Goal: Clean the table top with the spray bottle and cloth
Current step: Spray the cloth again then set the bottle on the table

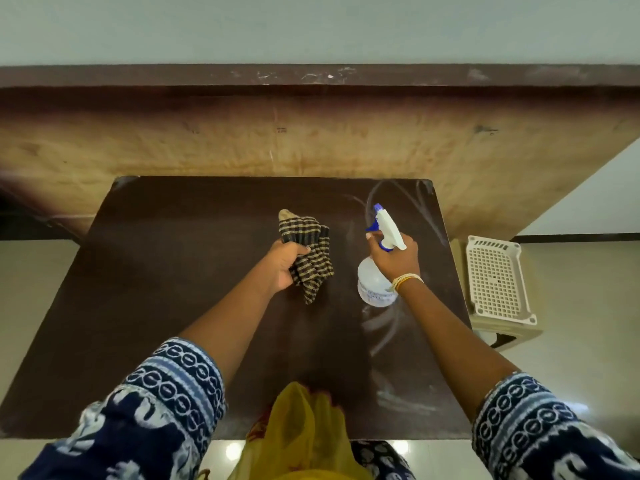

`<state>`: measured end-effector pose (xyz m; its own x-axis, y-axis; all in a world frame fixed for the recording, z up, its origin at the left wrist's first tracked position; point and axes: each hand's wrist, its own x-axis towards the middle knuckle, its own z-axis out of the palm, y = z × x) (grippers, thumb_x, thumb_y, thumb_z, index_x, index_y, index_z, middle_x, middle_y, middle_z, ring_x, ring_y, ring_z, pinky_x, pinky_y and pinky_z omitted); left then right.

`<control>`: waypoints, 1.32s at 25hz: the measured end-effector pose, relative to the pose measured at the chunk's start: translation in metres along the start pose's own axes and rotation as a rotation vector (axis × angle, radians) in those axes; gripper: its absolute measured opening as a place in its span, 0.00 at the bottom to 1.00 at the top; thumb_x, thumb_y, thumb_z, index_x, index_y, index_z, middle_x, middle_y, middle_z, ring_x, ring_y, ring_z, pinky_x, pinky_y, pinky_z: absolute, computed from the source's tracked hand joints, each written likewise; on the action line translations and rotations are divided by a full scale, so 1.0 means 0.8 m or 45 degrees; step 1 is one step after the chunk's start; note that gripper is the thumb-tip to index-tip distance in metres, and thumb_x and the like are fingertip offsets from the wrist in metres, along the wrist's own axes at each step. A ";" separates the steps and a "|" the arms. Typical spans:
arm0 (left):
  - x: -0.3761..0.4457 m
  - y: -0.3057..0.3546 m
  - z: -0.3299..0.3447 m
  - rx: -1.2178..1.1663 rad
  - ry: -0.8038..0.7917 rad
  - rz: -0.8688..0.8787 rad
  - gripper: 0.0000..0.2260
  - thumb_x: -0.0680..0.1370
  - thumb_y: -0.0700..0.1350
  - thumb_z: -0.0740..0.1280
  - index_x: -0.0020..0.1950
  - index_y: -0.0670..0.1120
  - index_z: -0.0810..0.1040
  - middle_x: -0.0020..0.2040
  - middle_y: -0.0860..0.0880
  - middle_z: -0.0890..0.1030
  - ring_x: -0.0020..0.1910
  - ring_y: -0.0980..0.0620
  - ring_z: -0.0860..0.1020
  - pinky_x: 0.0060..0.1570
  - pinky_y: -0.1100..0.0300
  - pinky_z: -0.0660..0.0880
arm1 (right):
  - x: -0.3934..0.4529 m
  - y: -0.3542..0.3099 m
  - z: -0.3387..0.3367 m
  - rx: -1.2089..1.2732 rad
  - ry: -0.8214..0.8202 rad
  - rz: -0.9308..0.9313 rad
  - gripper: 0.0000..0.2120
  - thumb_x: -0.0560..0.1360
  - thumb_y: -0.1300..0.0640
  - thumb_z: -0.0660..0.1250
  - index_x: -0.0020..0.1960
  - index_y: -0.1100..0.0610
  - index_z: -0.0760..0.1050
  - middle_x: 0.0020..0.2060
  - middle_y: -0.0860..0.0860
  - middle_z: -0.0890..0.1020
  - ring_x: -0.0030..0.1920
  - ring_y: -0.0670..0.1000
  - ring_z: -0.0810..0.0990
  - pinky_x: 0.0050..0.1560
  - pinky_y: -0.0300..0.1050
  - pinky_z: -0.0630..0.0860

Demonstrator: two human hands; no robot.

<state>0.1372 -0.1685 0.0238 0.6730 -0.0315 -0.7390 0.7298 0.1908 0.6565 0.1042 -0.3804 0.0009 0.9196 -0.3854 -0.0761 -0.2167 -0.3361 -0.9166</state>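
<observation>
A dark brown table top [173,289] fills the middle of the view. My left hand [284,268] grips a bunched black-and-tan striped cloth [310,254] held just above the table's centre. My right hand [394,254] holds a clear spray bottle [375,284] with a white and blue trigger head, its nozzle pointing away from me toward the far right part of the table. Pale wet smears show on the table's right side, near the far corner and below the bottle.
A large wooden board [311,143] leans against the wall just behind the table. A cream plastic stool [497,282] stands close to the table's right edge. A yellow cloth [301,434] hangs from my body over the near edge.
</observation>
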 end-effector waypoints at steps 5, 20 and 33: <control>0.002 0.009 0.018 -0.092 -0.056 0.051 0.20 0.75 0.27 0.61 0.66 0.40 0.74 0.60 0.37 0.80 0.58 0.38 0.80 0.57 0.40 0.77 | -0.003 -0.034 -0.012 0.119 -0.348 0.194 0.11 0.79 0.52 0.65 0.58 0.56 0.75 0.34 0.57 0.80 0.24 0.55 0.76 0.34 0.51 0.80; -0.015 0.004 0.038 -0.482 -0.236 0.140 0.19 0.79 0.53 0.66 0.64 0.43 0.77 0.61 0.39 0.80 0.59 0.39 0.79 0.60 0.41 0.75 | 0.003 -0.065 -0.043 0.133 -0.852 0.198 0.14 0.80 0.50 0.64 0.59 0.58 0.75 0.41 0.53 0.86 0.25 0.48 0.72 0.27 0.40 0.74; -0.022 0.007 0.025 -0.469 -0.246 0.161 0.21 0.78 0.53 0.66 0.66 0.42 0.76 0.62 0.39 0.80 0.60 0.39 0.79 0.63 0.39 0.73 | -0.011 -0.066 -0.048 0.081 -0.915 0.197 0.14 0.80 0.50 0.63 0.59 0.59 0.76 0.39 0.54 0.85 0.26 0.47 0.71 0.27 0.39 0.72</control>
<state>0.1318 -0.1862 0.0438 0.7899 -0.1615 -0.5916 0.5722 0.5410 0.6163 0.0948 -0.3922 0.0647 0.8727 0.2410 -0.4246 -0.3618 -0.2649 -0.8938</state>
